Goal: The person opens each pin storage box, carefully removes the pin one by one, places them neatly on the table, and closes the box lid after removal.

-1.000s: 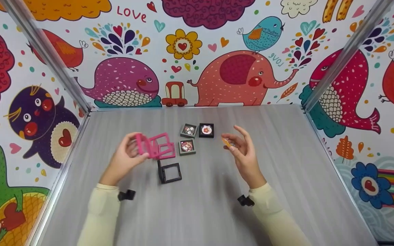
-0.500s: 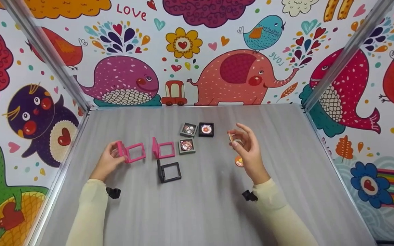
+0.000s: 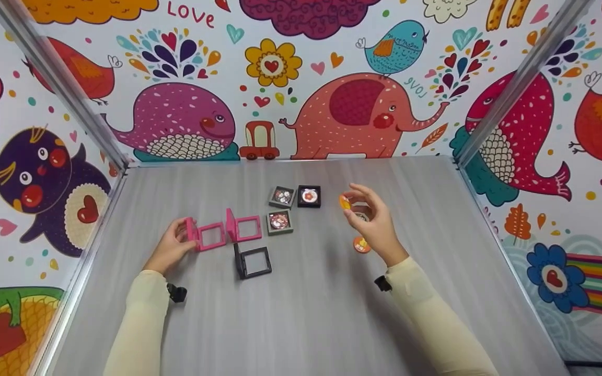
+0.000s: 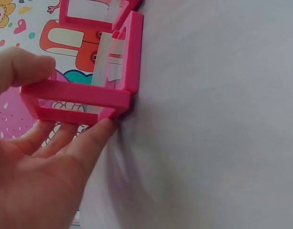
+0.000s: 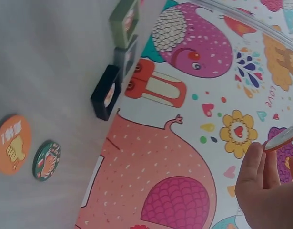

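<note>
The left hand (image 3: pixel 169 247) pinches the upright panel of an unfolded pink frame (image 3: pixel 211 236), whose other half lies on the table. In the left wrist view, the thumb and fingers of the left hand (image 4: pixel 55 157) are on opposite sides of that pink panel (image 4: pixel 79 93). Raised above the table, the right hand (image 3: pixel 377 222) holds a round orange badge (image 3: pixel 345 202) between thumb and fingers; its edge (image 5: pixel 283 138) shows in the right wrist view. Under this hand lie an orange badge (image 3: pixel 361 244) and a green badge (image 5: pixel 46 160), the latter partly hidden in the head view.
A second pink frame (image 3: pixel 246 228) and a black frame (image 3: pixel 255 262) stand unfolded beside the first. Behind and right are two grey boxes (image 3: pixel 279 222) and a black box (image 3: pixel 309 196), each with a round badge inside. Printed walls with metal rails border the grey table (image 3: pixel 290 318).
The left hand has carried the pink frame leftward, away from the other pink one, and down onto the table. The right hand has shifted slightly, and the badge in it has turned.
</note>
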Tool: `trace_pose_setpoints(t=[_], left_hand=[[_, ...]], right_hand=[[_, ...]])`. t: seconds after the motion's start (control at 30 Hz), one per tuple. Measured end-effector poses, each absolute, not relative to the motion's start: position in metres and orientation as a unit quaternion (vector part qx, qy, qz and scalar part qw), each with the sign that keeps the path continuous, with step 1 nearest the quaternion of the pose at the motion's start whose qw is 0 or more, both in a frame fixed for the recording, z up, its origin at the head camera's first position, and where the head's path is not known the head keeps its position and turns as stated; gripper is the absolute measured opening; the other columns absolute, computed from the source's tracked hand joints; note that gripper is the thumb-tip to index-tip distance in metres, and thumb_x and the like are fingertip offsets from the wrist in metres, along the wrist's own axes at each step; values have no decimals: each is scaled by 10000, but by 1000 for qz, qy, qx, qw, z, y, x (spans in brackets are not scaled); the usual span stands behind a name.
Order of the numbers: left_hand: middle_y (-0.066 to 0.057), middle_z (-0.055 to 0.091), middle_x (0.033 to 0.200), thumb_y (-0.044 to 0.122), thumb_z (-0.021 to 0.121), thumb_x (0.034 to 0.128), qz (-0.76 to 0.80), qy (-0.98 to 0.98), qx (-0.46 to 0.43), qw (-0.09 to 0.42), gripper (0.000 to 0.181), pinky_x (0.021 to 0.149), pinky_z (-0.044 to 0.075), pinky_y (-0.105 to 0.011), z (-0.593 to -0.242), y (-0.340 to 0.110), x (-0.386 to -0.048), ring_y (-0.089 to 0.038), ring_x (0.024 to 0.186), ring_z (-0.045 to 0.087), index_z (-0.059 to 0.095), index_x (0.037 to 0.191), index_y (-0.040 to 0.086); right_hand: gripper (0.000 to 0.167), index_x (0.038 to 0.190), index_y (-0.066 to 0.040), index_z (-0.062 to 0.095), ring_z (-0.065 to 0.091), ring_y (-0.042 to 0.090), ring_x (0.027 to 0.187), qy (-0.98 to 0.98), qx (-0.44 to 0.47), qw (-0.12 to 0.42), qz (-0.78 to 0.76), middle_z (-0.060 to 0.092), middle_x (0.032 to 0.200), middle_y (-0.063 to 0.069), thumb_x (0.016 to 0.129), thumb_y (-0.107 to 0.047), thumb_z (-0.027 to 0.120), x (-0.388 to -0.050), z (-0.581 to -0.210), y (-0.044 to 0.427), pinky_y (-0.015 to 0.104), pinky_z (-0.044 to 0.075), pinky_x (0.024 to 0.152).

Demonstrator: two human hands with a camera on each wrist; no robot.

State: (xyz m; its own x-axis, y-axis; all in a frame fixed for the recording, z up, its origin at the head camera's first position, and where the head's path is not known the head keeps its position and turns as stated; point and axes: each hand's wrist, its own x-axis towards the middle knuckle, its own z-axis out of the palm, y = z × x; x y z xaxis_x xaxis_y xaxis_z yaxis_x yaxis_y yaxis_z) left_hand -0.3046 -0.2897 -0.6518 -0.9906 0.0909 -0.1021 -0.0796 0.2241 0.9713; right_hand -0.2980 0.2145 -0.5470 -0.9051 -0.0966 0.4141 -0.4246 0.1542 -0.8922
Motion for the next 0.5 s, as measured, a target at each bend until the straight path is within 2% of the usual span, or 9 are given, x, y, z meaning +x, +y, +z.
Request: trace_pose_setpoints(t=[0.1,0.17,0.27,0.33,0.4,0.5], left_hand=[[-301,337,1666,-127,647,966,622,779,7,71,791,989,471,-131,-651,-291,-304,-430,1544,344,237,1641,-78],[-307,310,1673,-118,660,963,615,785,7,75,831,1114,454,-241,-650,-293,-303,-438,1560,310,205,1657,-71],[-313,252,1696,-95,712,955,603,794,7,80,918,1256,330,-446,-648,-296,-301,-452,1592,237,152,1681,-49],[-313,195,1720,-69,746,950,592,803,7,76,969,1278,246,-546,-644,-297,-298,-463,1611,176,128,1694,-29],[-304,143,1740,-44,742,954,583,811,0,53,974,1274,231,-582,-637,-297,-295,-470,1618,138,123,1706,-4],[-252,111,1753,-12,696,982,580,814,-21,-13,898,1267,246,-591,-617,-291,-289,-498,1602,169,179,1713,50]], right_hand=[[564,1479,-95,639,650,279,1144,-777,179,127,591,696,1296,100,955,21,813,-308,-553,212,368,581,966],[557,1468,-97,649,653,250,1143,-806,179,122,552,696,1290,77,949,-2,828,-316,-559,209,386,586,964],[543,1439,-81,668,644,238,1149,-849,179,102,487,694,1268,72,931,-14,847,-331,-571,204,407,591,966],[529,1416,-67,681,633,255,1151,-874,175,81,446,690,1250,84,919,-5,852,-340,-581,200,420,590,974],[523,1404,-42,682,618,296,1155,-891,171,48,417,684,1245,115,912,20,847,-348,-591,197,440,581,992],[503,1404,-28,671,598,343,1196,-913,163,-1,373,668,1277,149,927,5,827,-358,-608,195,480,550,1045]])
